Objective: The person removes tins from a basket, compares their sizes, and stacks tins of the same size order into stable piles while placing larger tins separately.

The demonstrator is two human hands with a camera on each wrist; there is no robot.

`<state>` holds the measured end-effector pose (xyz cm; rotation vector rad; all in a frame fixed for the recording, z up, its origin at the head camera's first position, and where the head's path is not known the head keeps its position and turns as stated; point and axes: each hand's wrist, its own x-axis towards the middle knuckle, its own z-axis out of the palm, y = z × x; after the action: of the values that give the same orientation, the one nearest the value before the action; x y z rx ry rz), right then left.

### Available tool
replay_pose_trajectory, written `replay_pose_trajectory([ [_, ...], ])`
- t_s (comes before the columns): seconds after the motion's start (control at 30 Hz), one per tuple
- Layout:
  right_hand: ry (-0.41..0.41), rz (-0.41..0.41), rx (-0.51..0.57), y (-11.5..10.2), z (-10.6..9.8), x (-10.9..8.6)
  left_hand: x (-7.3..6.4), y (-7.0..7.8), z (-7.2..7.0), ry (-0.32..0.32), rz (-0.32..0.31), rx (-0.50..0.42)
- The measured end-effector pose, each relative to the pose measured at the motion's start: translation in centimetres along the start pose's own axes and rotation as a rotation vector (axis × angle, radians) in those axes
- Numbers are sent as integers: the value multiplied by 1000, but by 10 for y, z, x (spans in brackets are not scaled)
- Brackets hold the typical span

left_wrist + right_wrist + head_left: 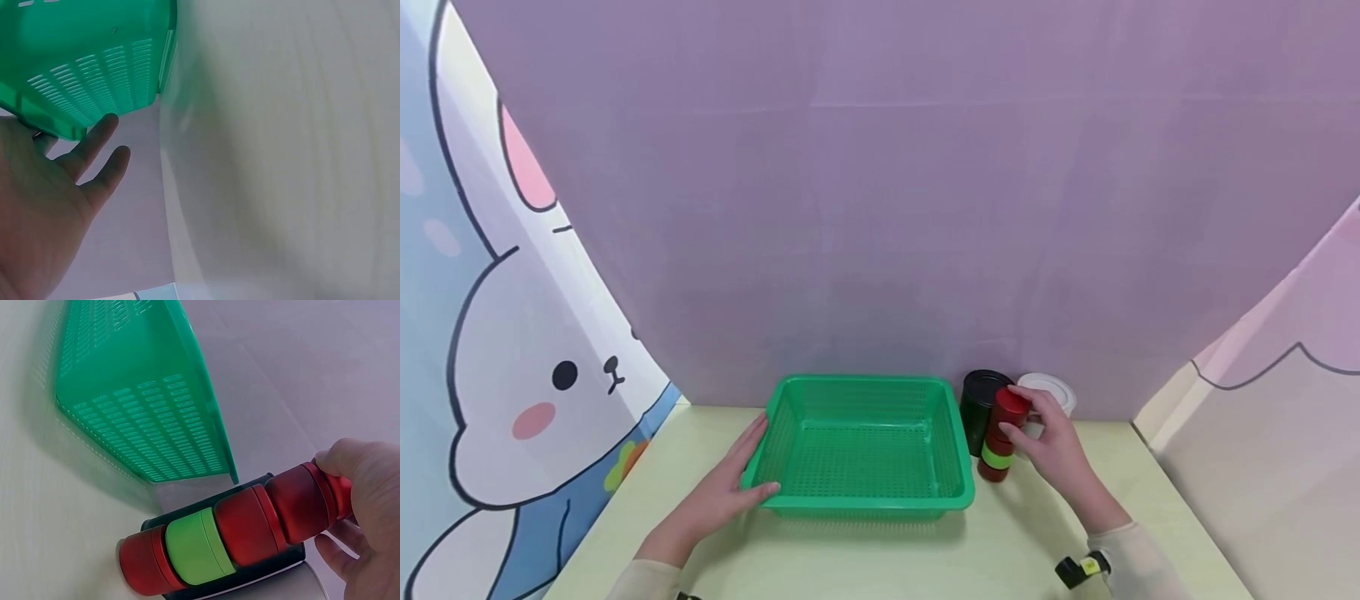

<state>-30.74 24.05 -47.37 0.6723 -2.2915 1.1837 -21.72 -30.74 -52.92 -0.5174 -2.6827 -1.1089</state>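
Observation:
A green plastic basket with slotted walls stands on the table. Along its left side lies my left hand, fingers extended against the wall and thumb at the near left corner. The left wrist view shows that hand with its fingers spread beside the basket. To the basket's right, my right hand grips the top of a stack of small red canisters with one lime green one near the bottom. Thumb and fingers of the right hand close round the uppermost red canister.
Behind the stack stand a black lidded canister and a white lidded container, close to the purple backdrop. Cartoon-printed cloth hangs at the left, and a pale cloth at the right. The pale table extends in front of the basket.

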Motion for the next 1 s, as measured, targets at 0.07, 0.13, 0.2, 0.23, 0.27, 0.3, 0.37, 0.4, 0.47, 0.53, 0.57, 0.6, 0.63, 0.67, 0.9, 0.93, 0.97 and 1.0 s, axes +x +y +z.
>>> replay_pose_trajectory([
  [0.07,-2,8,6,1,0,0,0,-1,0,0,0,3],
  [0.13,-4,14,11,1,0,0,1,-2,-1,1,4,14],
  [0.2,-5,20,13,2,0,1,2,-2,-1,2,2,27],
  [0.23,-5,22,13,2,0,1,2,-2,-2,1,-1,35],
  [0.27,-4,26,14,2,0,2,3,-2,-2,-1,-3,43],
  [0.3,-4,30,14,3,0,2,3,-2,-2,-2,-5,54],
  [0.37,-4,38,15,3,0,2,5,-2,-2,-4,-12,68],
  [0.4,-3,42,16,4,0,3,6,-1,-2,-5,-11,73],
  [0.47,-2,50,18,5,0,3,7,-1,-2,-7,-4,86],
  [0.53,-2,51,21,5,-1,3,9,0,-2,-7,3,91],
  [0.57,-1,50,23,6,0,4,10,0,-2,-7,7,94],
  [0.6,-1,48,23,6,0,4,11,1,-2,-7,12,93],
  [0.63,0,45,25,7,0,4,12,1,-2,-9,15,99],
  [0.67,1,42,26,7,0,4,12,1,-3,-11,13,95],
  [0.9,-3,54,28,6,-6,0,17,2,-1,-32,5,69],
  [0.93,-3,53,27,6,-6,-1,17,2,-2,-30,10,67],
  [0.97,-3,49,26,5,-7,-2,17,1,-2,-26,17,67],
  [1.0,0,44,25,5,-9,-3,16,2,-2,-23,22,64],
])
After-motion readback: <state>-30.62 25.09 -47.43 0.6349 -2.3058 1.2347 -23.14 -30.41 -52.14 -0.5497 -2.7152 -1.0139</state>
